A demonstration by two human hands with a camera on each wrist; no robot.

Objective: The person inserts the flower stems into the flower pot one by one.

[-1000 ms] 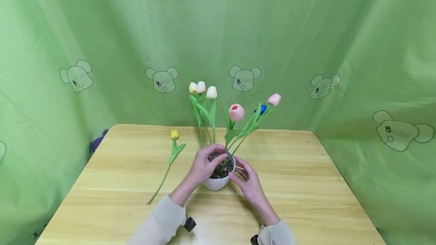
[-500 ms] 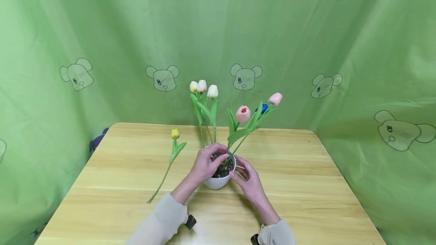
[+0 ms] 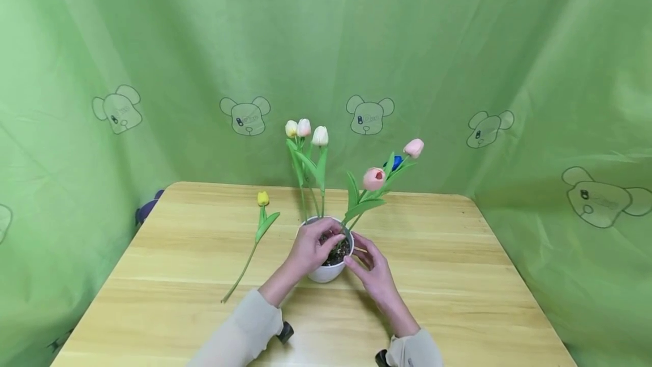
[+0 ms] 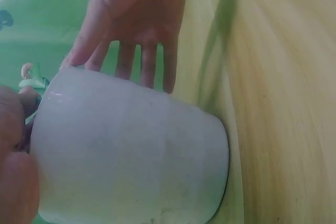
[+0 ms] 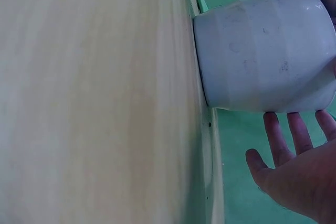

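A white pot (image 3: pixel 327 274) filled with dark soil (image 3: pixel 337 254) stands on the table. My left hand (image 3: pixel 312 247) reaches over its rim, thumb and fingers pinching a pink tulip (image 3: pixel 374 179) low on its stem. The soil end of that stem is partly hidden by the hand. My right hand (image 3: pixel 373 273) rests against the right side of the pot, thumb at the rim; in the right wrist view its nearly straight fingers (image 5: pixel 300 135) touch the wall. A blue tulip (image 3: pixel 395 162) and a light pink tulip (image 3: pixel 414 148) lean right.
At the back left of the pot rise a white tulip (image 3: pixel 320 136), a pale pink tulip (image 3: pixel 304 127) and a cream-yellow tulip (image 3: pixel 291 128). A yellow tulip (image 3: pixel 262 199) lies on the wooden table (image 3: pixel 433 254) left of the pot. Green curtains (image 3: pixel 285 44) surround the table.
The pink tulip's bloom has swung right and slightly down, turning its red centre to the right. My left hand has shifted slightly; the right hand stays against the pot.
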